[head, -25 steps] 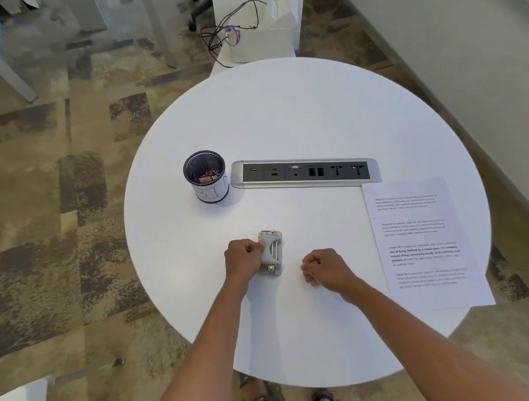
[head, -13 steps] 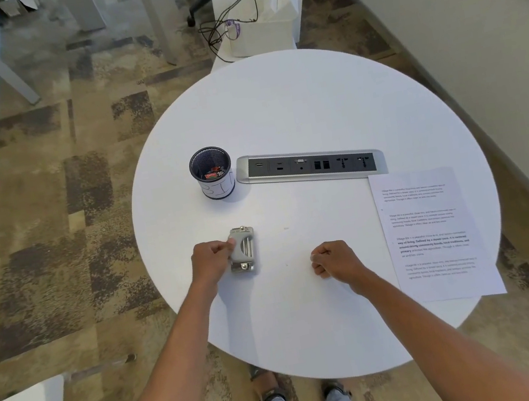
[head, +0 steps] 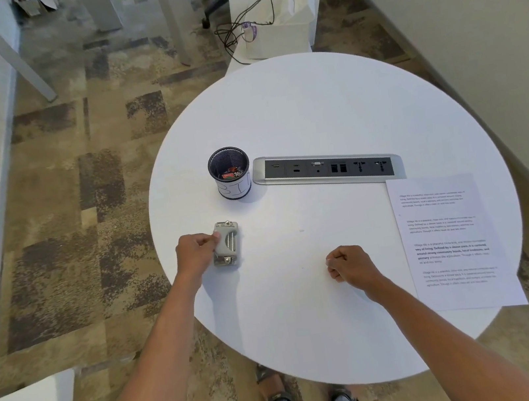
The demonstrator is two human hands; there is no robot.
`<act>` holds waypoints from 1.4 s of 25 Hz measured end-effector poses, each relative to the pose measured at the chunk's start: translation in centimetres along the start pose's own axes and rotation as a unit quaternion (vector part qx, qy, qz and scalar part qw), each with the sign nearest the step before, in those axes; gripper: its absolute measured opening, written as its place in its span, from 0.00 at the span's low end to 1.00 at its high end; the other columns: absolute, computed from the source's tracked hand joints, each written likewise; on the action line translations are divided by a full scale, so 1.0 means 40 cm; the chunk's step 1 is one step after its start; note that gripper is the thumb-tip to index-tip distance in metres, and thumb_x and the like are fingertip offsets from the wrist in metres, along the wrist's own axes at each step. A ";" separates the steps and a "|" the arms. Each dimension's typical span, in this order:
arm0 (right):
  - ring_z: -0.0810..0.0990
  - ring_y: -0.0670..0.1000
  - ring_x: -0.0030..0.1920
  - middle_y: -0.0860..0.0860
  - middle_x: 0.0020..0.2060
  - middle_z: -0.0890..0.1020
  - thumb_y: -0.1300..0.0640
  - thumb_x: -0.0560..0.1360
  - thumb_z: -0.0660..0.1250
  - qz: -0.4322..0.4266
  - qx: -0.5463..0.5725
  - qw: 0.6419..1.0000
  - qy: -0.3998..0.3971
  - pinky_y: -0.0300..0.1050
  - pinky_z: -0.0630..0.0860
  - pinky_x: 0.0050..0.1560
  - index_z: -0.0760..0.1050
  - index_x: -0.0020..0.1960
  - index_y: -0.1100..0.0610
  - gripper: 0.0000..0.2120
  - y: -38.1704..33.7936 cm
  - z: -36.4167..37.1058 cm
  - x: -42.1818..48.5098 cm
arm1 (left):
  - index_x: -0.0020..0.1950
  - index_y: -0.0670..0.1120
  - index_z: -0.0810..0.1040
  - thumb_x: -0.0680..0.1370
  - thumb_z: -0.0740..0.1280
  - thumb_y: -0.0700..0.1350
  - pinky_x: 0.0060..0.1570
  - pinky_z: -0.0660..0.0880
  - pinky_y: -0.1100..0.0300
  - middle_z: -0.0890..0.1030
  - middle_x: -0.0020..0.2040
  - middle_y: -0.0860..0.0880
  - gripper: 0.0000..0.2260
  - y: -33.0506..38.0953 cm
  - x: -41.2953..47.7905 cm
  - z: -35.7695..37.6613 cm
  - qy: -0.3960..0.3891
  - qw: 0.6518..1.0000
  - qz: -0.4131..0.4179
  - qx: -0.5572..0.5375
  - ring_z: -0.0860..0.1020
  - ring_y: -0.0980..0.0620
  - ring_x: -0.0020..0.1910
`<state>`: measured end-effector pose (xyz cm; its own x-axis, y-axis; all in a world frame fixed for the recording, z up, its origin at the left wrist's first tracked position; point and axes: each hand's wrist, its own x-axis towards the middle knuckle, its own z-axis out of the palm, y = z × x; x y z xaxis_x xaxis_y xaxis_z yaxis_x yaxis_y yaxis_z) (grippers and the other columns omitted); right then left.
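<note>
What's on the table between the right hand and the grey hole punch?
Only bare white tabletop. The head view shows nothing lying between the right hand and the grey hole punch, which the left hand grips.

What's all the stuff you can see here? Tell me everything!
table: one, white, round, middle of view
punch: one, grey, table's near left
cup: one, dark mesh with white label, behind the punch
socket strip: one, silver and black, set in the table right of the cup
paper: one printed sheet, white, table's right edge
box: one, white, beyond the table
feet: two, in sandals, below the near edge
left hand: grips the punch's left side
right hand: a fist on the table, nothing seen in it
</note>
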<state>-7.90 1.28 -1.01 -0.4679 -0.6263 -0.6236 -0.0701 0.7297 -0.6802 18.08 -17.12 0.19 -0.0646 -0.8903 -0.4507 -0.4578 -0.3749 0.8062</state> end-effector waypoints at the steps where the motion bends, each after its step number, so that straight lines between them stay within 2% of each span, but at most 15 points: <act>1: 0.77 0.51 0.33 0.54 0.33 0.81 0.65 0.73 0.65 0.001 -0.002 1.000 0.000 0.47 0.76 0.39 0.79 0.40 0.60 0.06 0.000 0.001 0.000 | 0.37 0.41 0.82 0.75 0.72 0.44 0.36 0.67 0.62 0.79 0.35 0.46 0.09 0.000 0.005 -0.002 0.002 1.000 0.001 0.003 0.73 0.52 0.34; 7: 0.76 0.52 0.32 0.54 0.32 0.80 0.66 0.73 0.65 -0.001 -0.003 1.000 0.000 0.47 0.74 0.38 0.78 0.40 0.60 0.05 -0.004 0.004 -0.003 | 0.38 0.41 0.82 0.75 0.72 0.44 0.34 0.66 0.63 0.79 0.35 0.46 0.09 -0.002 0.031 -0.004 0.008 1.000 -0.001 0.014 0.72 0.52 0.34; 12: 0.76 0.51 0.32 0.54 0.32 0.80 0.66 0.74 0.65 -0.002 -0.005 1.000 0.004 0.46 0.75 0.39 0.78 0.40 0.60 0.06 -0.010 0.006 -0.004 | 0.40 0.39 0.83 0.75 0.72 0.45 0.39 0.67 0.61 0.80 0.37 0.45 0.10 0.000 0.048 -0.009 0.014 0.999 -0.001 0.030 0.73 0.51 0.37; 16: 0.77 0.51 0.34 0.52 0.33 0.81 0.65 0.74 0.64 -0.011 -0.020 1.000 0.008 0.44 0.74 0.38 0.79 0.40 0.59 0.07 -0.014 0.011 -0.005 | 0.40 0.40 0.83 0.75 0.72 0.45 0.34 0.67 0.64 0.81 0.38 0.45 0.09 -0.015 0.050 -0.011 0.017 1.000 -0.010 0.023 0.74 0.50 0.38; 19: 0.79 0.52 0.43 0.52 0.42 0.83 0.66 0.75 0.64 -0.095 -0.124 0.986 0.057 0.42 0.74 0.44 0.82 0.45 0.60 0.08 -0.030 0.023 0.000 | 0.38 0.42 0.82 0.75 0.72 0.45 0.34 0.68 0.64 0.80 0.37 0.46 0.08 -0.020 0.049 -0.010 0.005 1.000 -0.017 0.018 0.74 0.50 0.39; 22: 0.80 0.59 0.52 0.60 0.51 0.82 0.69 0.76 0.62 -0.204 -0.216 0.952 0.079 0.49 0.75 0.52 0.80 0.51 0.67 0.09 -0.062 0.033 0.031 | 0.41 0.43 0.82 0.74 0.72 0.46 0.40 0.69 0.61 0.81 0.40 0.46 0.07 -0.009 0.045 -0.019 0.002 1.000 -0.019 0.020 0.75 0.50 0.42; 25: 0.75 0.60 0.63 0.60 0.63 0.77 0.70 0.77 0.59 -0.256 -0.295 0.920 0.035 0.49 0.71 0.63 0.75 0.65 0.67 0.17 -0.093 0.042 0.063 | 0.46 0.44 0.81 0.74 0.71 0.50 0.44 0.72 0.57 0.79 0.46 0.46 0.10 0.012 0.011 -0.023 0.123 0.985 0.068 0.096 0.77 0.49 0.43; 27: 0.71 0.59 0.65 0.58 0.67 0.74 0.71 0.77 0.57 -0.276 -0.338 0.899 0.019 0.48 0.70 0.62 0.72 0.68 0.66 0.20 -0.105 0.052 0.077 | 0.44 0.48 0.79 0.75 0.69 0.46 0.42 0.74 0.56 0.77 0.46 0.46 0.03 0.028 -0.032 -0.003 0.181 0.964 0.165 0.100 0.76 0.50 0.41; 28: 0.70 0.59 0.65 0.57 0.67 0.73 0.72 0.76 0.56 -0.283 -0.364 0.887 0.012 0.49 0.71 0.61 0.71 0.69 0.66 0.21 -0.110 0.055 0.082 | 0.43 0.49 0.78 0.75 0.68 0.43 0.41 0.75 0.57 0.76 0.46 0.47 0.01 0.031 -0.058 0.018 0.170 0.960 0.203 0.088 0.75 0.52 0.39; 31: 0.68 0.59 0.65 0.57 0.67 0.70 0.74 0.73 0.58 -0.291 -0.450 0.844 -0.015 0.54 0.76 0.55 0.69 0.68 0.68 0.23 -0.117 0.057 0.088 | 0.47 0.46 0.79 0.75 0.66 0.38 0.44 0.75 0.57 0.78 0.47 0.48 0.05 0.001 -0.134 0.105 0.056 0.959 0.260 0.100 0.76 0.53 0.41; 33: 0.68 0.59 0.63 0.58 0.66 0.70 0.73 0.73 0.59 -0.299 -0.485 0.821 -0.034 0.55 0.77 0.50 0.71 0.63 0.68 0.19 -0.111 0.060 0.075 | 0.53 0.44 0.80 0.76 0.64 0.38 0.51 0.74 0.56 0.80 0.53 0.49 0.09 -0.040 -0.167 0.155 0.008 0.943 0.279 0.182 0.77 0.50 0.50; 35: 0.69 0.59 0.62 0.58 0.64 0.71 0.71 0.75 0.59 -0.314 -0.494 0.810 -0.040 0.55 0.77 0.49 0.72 0.60 0.68 0.14 -0.097 0.067 0.050 | 0.61 0.42 0.79 0.77 0.63 0.38 0.60 0.72 0.54 0.79 0.61 0.46 0.14 -0.081 -0.182 0.185 -0.017 0.911 0.315 0.264 0.76 0.47 0.61</act>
<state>-6.20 -3.52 -0.65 -0.0121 -0.9459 -0.3242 -0.9612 0.1003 -0.2569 13.46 -7.52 -1.97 -0.4862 -0.8736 0.0196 -0.6827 0.3938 0.6154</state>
